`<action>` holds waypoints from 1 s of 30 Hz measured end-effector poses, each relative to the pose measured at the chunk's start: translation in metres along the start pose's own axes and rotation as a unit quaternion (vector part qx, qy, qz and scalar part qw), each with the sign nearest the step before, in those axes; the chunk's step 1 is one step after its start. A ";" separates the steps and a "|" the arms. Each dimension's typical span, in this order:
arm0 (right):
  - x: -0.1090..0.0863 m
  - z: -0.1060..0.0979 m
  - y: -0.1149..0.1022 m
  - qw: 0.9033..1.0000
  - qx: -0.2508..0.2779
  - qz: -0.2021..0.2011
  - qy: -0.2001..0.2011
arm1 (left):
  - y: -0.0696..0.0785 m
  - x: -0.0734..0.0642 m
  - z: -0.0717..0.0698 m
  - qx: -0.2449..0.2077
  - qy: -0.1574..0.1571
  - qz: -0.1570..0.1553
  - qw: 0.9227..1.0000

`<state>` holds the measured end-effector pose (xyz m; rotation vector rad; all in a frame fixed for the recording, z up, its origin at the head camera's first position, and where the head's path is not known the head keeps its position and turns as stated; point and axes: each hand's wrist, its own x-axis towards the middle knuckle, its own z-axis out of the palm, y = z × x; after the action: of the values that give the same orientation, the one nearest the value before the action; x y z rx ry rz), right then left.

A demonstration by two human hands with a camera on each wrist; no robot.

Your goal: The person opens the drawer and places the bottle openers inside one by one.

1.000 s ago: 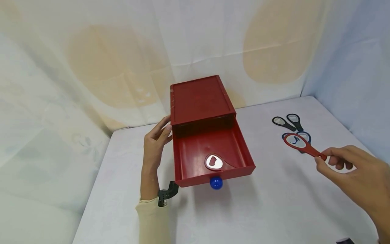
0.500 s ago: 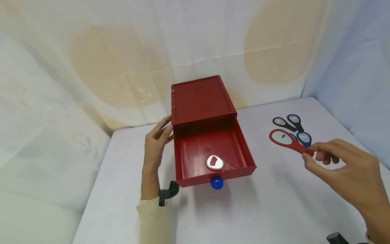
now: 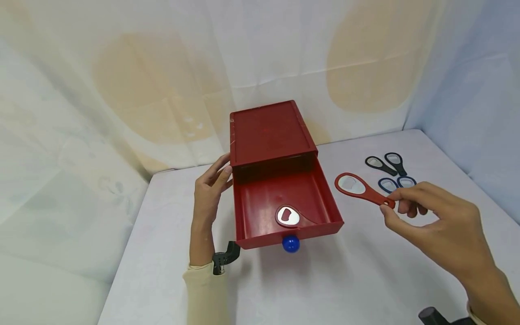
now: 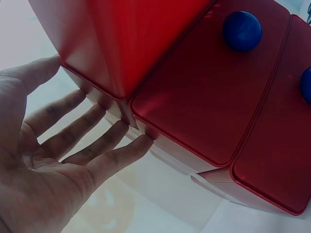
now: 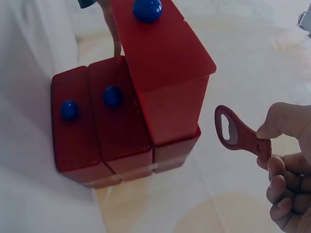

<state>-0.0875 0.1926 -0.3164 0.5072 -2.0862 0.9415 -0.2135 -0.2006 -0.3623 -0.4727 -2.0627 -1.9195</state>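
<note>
A red chest of drawers (image 3: 270,135) stands in the middle of the table, its top drawer (image 3: 260,198) pulled out. In that drawer, near the front, lies a red bottle opener (image 3: 293,216) with a pale metal plate. My left hand (image 3: 206,194) rests against the chest's left side, fingers extended and fingertips touching the wall in the left wrist view. My right hand (image 3: 443,221) pinches another red bottle opener (image 5: 243,138) by its handle end between thumb and index finger. It is held above the table to the right of the drawer, its head pointing toward the drawer.
Two black bottle openers (image 3: 381,165) and two blue bottle openers (image 3: 387,185) lie at the table's right, the blue ones partly behind my right hand. Two closed lower drawers (image 5: 114,116) with blue knobs sit beneath the pulled-out one. White curtains (image 3: 276,54) enclose the table.
My right hand has moved left with the red bottle opener, from over the blue openers to close beside the drawer. The left hand stays against the chest.
</note>
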 end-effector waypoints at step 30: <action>0.005 0.043 -0.015 0.995 0.002 -0.026 -0.097 | 0.000 0.001 0.003 -0.027 -0.004 -0.002 1.000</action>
<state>-0.1023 0.1501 -0.3233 0.6762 -2.2333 0.8965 -0.2145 -0.1972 -0.3621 -0.4890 -2.0230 -1.9833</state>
